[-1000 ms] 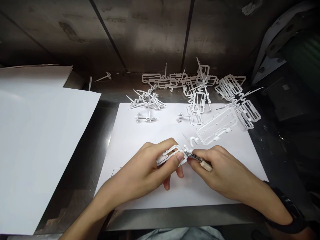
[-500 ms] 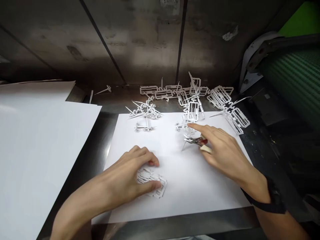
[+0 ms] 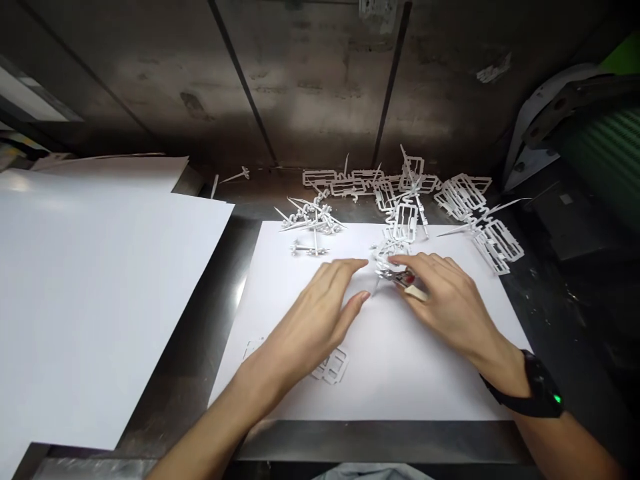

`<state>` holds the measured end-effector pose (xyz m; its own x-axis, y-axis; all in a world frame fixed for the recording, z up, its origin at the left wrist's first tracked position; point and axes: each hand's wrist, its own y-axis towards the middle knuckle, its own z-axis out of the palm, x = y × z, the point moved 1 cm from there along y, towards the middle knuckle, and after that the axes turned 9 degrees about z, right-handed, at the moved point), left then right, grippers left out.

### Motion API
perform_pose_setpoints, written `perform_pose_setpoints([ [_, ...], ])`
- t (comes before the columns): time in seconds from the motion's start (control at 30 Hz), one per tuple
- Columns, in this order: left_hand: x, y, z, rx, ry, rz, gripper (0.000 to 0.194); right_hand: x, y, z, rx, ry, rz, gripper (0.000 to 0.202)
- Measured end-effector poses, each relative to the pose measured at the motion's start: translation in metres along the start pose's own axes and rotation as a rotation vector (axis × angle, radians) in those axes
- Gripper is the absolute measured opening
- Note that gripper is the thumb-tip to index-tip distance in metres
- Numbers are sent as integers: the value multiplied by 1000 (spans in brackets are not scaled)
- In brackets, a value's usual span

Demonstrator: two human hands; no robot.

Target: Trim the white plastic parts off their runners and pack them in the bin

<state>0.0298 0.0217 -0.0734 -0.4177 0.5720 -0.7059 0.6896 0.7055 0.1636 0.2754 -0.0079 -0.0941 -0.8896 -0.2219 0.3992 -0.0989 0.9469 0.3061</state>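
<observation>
My left hand (image 3: 320, 317) is open over the white sheet (image 3: 425, 373), its thumb and fingers apart, near a white plastic sprue piece (image 3: 383, 252). Several flat white plastic frames (image 3: 334, 365) lie partly hidden under my left wrist. My right hand (image 3: 445, 290) is closed around small nippers (image 3: 400, 277) with metal jaws and red and cream handles. The jaws point left, close to the sprue piece; whether they touch it I cannot make out. My right index finger reaches out above the nippers to the sprue piece.
White plastic frames on sprues (image 3: 405, 223) are heaped behind my hands, with more frames (image 3: 500, 243) at right. Bare sprues (image 3: 315, 217) form a small pile at back left. Large white sheets (image 3: 115, 280) lie left. A metal wall (image 3: 320, 87) stands behind; green ribbed material (image 3: 600, 133) is right.
My left hand has moved from the flat frames, up and right toward the sprue piece, leaving the frames on the sheet. My right hand still holds the nippers. The view has shifted slightly left.
</observation>
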Motion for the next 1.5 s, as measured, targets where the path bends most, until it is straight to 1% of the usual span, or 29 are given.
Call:
perform_pose_setpoints([
  [0.07, -5, -1, 5, 74, -129, -23, 39, 0, 1, 6, -6, -3, -25, 31],
  [0.13, -10, -2, 8, 127, -236, -7, 37, 1, 1, 6, -62, 8, -37, 26],
  [0.2, -13, -3, 9, 114, -321, 33, 39, 1, 1, 1, -134, 20, -66, 27],
  [0.23, -13, -3, 9, 73, -360, 53, 42, 1, 1, -3, -176, 26, -84, 29],
  [0.27, -12, -3, 9, -3, -388, 70, 45, 0, 1, -7, -224, 35, -98, 32],
  [0.37, -6, -3, 6, -382, -378, 107, 45, -2, -1, -23, -324, 133, -90, 37],
  [0.4, -5, -3, 3, -494, -353, 123, 42, -2, -1, -28, -305, 217, -65, 37],
  [0.43, -5, -3, 0, -554, -325, 140, 40, -1, -2, -32, -240, 324, -33, 36],
  [0.47, -6, -3, -3, -558, -304, 147, 40, 0, -3, -35, -133, 444, 1, 35],
  [0.5, -7, -3, -6, -503, -303, 131, 42, 2, -4, -38, -1, 564, 31, 34],
  [0.53, -9, -2, -9, -403, -326, 94, 43, 4, -6, -40, 128, 674, 53, 33],
  [0.57, -12, -1, -11, -264, -376, 41, 45, 7, -7, -42, 246, 763, 68, 32],
  [0.63, -17, 0, -12, 76, -545, -81, 48, 13, -9, -45, 408, 885, 83, 29],
  [0.7, -21, 0, -10, 376, -767, -154, 44, 17, -10, -48, 510, 953, 110, 24],
  [0.73, -22, 0, -8, 471, -884, -173, 41, 18, -10, -49, 547, 977, 137, 20],
  [0.77, -23, 0, -6, 521, -1000, -183, 38, 17, -10, -50, 566, 995, 171, 19],
  [0.8, -23, 0, -4, 527, -1109, -189, 36, 16, -9, -51, 558, 1002, 211, 21],
  [0.83, -22, 0, -3, 503, -1201, -190, 34, 13, -7, -51, 515, 993, 255, 24],
  [0.9, -18, -1, -3, 413, -1310, -180, 31, 3, -3, -48, 348, 896, 346, 27],
  [0.97, -14, -2, -8, 266, -1345, -160, 27, -9, 1, -39, 159, 655, 401, 25],
  [1.03, -10, -3, -15, 102, -1339, -140, 26, -18, 4, -23, 36, 334, 392, 28],
  [1.1, -9, -4, -21, -50, -1300, -141, 34, -24, 6, -3, 7, 96, 339, 32],
  [1.13, -10, -4, -24, -108, -1276, -148, 39, -26, 6, 6, 13, 34, 314, 32],
  [1.17, -12, -3, -25, -154, -1248, -159, 41, -27, 7, 15, 26, 5, 299, 30],
  [1.23, -17, -2, -26, -226, -1191, -192, 35, -27, 7, 24, 44, -19, 291, 24],
  [1.3, -21, -2, -25, -237, -1158, -231, 27, -25, 7, 22, 43, -37, 300, 20],
  [1.4, -23, -2, -20, -150, -1196, -221, 21, -21, 5, 7, 70, -22, 314, 17],
  [1.43, -23, -3, -19, -115, -1215, -202, 21, -19, 4, 2, 115, 28, 328, 17],
  [1.5, -20, -4, -17, -68, -1241, -168, 23, -15, 2, -3, 220, 230, 387, 23],
])
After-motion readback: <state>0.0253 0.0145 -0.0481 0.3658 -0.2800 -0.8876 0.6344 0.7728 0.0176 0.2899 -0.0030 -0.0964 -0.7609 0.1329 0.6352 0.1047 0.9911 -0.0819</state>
